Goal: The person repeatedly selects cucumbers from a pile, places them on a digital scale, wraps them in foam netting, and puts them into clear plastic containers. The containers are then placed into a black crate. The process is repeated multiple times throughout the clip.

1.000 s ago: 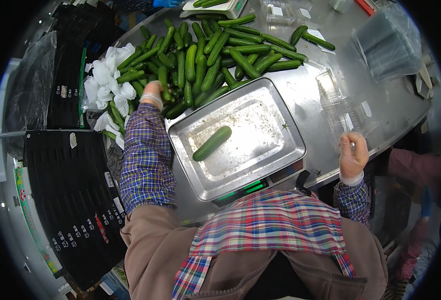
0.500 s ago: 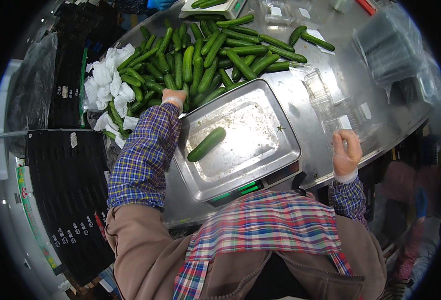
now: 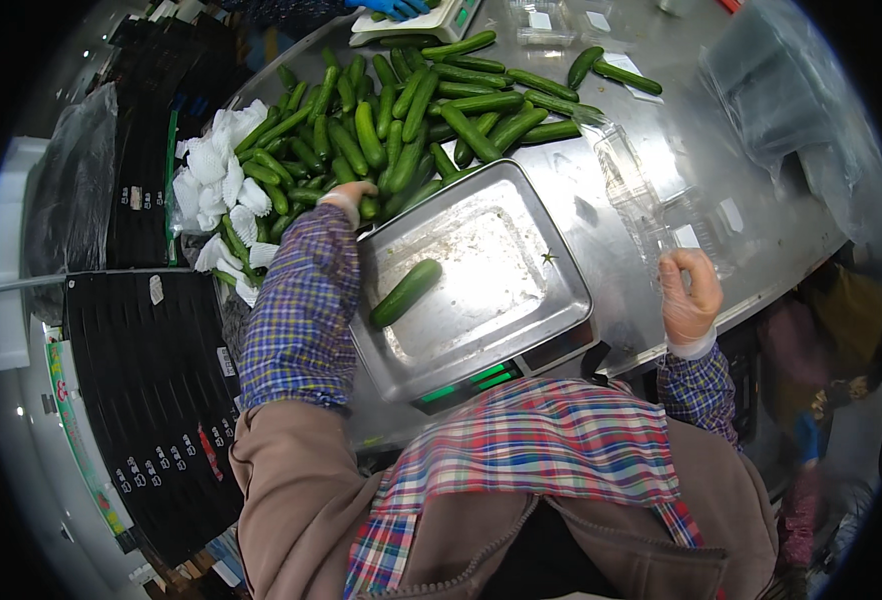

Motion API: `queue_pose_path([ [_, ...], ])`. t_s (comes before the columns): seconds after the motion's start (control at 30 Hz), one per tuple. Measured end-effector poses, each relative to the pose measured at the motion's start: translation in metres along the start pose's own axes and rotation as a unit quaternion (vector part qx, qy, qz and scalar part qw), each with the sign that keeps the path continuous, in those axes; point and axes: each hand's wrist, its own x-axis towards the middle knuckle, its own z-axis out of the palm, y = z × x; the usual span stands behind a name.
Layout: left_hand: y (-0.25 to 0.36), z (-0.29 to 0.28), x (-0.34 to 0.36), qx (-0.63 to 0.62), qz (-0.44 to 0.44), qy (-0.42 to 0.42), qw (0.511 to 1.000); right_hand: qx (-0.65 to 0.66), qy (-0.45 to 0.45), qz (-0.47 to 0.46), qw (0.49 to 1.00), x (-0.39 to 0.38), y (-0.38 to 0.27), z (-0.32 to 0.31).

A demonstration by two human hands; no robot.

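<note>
My left hand (image 3: 354,192), in a clear thin glove, reaches into the near edge of a heap of green cucumbers (image 3: 346,120). Its fingers are curled among them, and whatever they grip is hidden. Just right of this hand lies a steel tray (image 3: 491,270), with a single cucumber (image 3: 406,292) in its left part. My right hand (image 3: 691,297), also gloved, is closed at the near right edge of the table. Its fingertips are beside a clear plastic clamshell container (image 3: 641,195); whether they hold its edge cannot be made out.
Beneath the tray is a scale with a green display (image 3: 466,387). White foam netting (image 3: 216,170) lies left of the heap, black crates (image 3: 151,390) beyond. Stacked clear containers in plastic (image 3: 776,95) stand far right. A co-worker's blue-gloved hand (image 3: 401,8) is over another scale (image 3: 416,28).
My left hand has shifted slightly, and a cucumber in the heap ahead of it now leans more to the left. The co-worker's blue glove has come over the far scale. My right hand stays closed.
</note>
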Motion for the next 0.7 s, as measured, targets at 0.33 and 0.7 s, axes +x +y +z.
queue_pose_path([
  [0.33, -0.034, -0.018, -0.158, -0.071, 0.231, 0.003, 0.97, 0.059, 0.054, 0.028, 0.996, 0.001, 0.014, 0.003],
  [0.7, -0.081, 0.079, -0.169, 0.338, 0.404, 0.26, 0.809, 0.151, 0.095, -0.058, 0.982, -0.031, 0.009, -0.002],
])
